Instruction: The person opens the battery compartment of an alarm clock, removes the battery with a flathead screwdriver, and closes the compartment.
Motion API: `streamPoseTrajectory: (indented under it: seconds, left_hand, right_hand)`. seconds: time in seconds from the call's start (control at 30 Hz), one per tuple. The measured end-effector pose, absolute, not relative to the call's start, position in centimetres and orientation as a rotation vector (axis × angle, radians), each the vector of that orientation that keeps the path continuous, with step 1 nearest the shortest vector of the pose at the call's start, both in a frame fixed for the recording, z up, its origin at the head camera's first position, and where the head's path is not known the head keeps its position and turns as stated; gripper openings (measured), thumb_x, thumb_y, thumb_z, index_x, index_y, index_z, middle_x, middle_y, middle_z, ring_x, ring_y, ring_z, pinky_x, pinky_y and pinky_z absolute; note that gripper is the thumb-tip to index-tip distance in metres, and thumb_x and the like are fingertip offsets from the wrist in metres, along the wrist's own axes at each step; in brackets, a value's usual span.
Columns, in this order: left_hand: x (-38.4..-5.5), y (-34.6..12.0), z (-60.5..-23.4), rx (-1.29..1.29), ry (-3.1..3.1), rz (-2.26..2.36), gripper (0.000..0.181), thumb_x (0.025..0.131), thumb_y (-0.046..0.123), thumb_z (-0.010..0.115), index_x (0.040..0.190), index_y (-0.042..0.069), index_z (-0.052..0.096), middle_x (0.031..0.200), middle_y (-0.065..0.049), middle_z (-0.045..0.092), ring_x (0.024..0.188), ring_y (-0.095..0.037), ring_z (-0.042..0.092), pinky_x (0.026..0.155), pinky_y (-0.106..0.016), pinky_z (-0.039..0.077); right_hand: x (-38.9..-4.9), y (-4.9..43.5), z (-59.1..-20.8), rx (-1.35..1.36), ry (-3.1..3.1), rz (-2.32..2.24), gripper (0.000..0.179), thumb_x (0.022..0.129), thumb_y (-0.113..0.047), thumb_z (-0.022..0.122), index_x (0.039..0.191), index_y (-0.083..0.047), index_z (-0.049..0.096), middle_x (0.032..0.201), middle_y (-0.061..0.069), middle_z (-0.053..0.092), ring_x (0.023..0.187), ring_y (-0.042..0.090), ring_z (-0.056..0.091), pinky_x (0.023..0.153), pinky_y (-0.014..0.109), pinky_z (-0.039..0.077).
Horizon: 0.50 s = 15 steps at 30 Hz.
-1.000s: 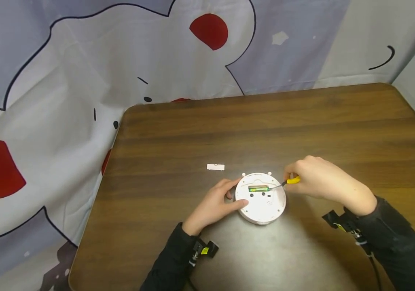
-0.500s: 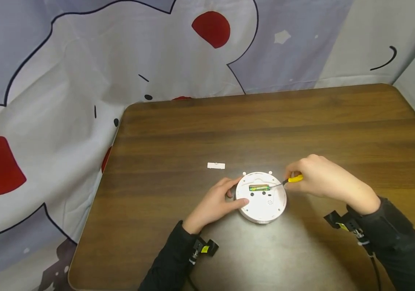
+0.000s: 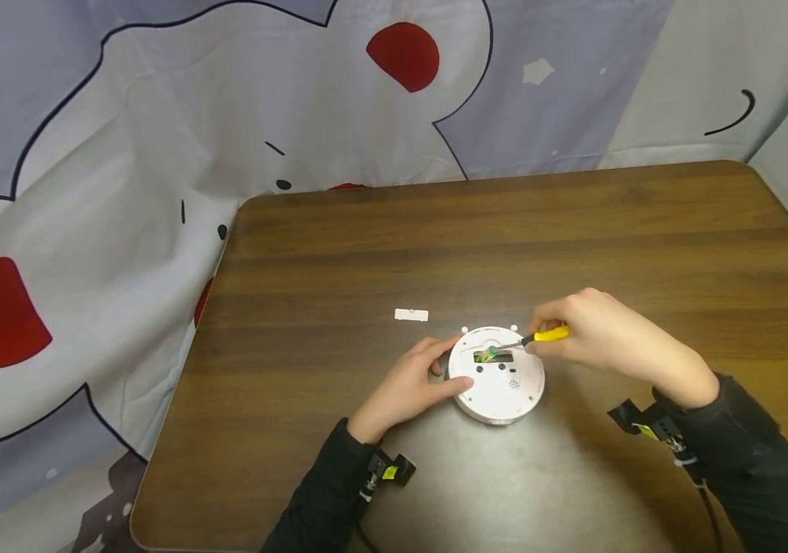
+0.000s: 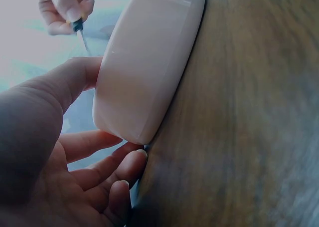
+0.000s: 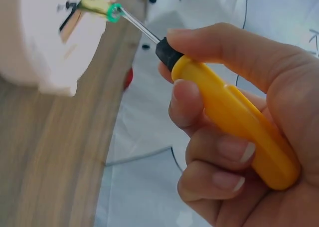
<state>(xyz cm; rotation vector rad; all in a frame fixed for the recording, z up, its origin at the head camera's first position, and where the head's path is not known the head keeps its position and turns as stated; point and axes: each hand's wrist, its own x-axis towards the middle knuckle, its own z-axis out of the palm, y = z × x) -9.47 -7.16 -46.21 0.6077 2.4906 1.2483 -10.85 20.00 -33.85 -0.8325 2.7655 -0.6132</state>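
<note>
A round white device [image 3: 498,403] lies back side up on the table, its battery slot uncovered. My left hand [image 3: 404,390] grips its left edge, thumb on top and fingers against the side wall, as the white side [image 4: 144,62] in the left wrist view confirms. In my right hand [image 3: 611,346] is a screwdriver with a yellow handle [image 5: 237,119] and black collar, pinched by the thumb and fingers. The screwdriver's tip meets the end of a green-and-gold battery [image 5: 97,6]. That battery stands tilted, one end raised out of the slot.
A small white battery cover [image 3: 411,315] lies on the wooden table [image 3: 339,261], behind and left of the device. A patterned curtain [image 3: 193,100] hangs along the table's far and left edges. Cameras with cables are strapped to both wrists.
The battery, flat in its slot before, now has its right end lifted. The screwdriver's tip and my right hand have shifted slightly left and up. My left hand keeps its hold.
</note>
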Motion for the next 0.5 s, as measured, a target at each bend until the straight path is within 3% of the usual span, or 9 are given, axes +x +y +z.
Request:
streamPoseTrajectory:
  seconds: [0.5]
  left_hand:
    - [-9.1, -6.4, -46.0, 0.609, 2.489, 1.235, 0.07, 0.092, 0.042, 0.074, 0.151, 0.017, 0.048, 0.104, 0.0, 0.05, 0.088, -0.014, 0.049, 0.073, -0.026, 0.038]
  right_hand:
    - [-11.7, 18.2, -34.5, -0.884, 2.695, -0.663, 0.01, 0.084, -0.019, 0.081, 0.092, -0.02, 0.077, 0.085, -0.009, 0.069, 0.068, 0.009, 0.053, 0.065, 0.03, 0.045]
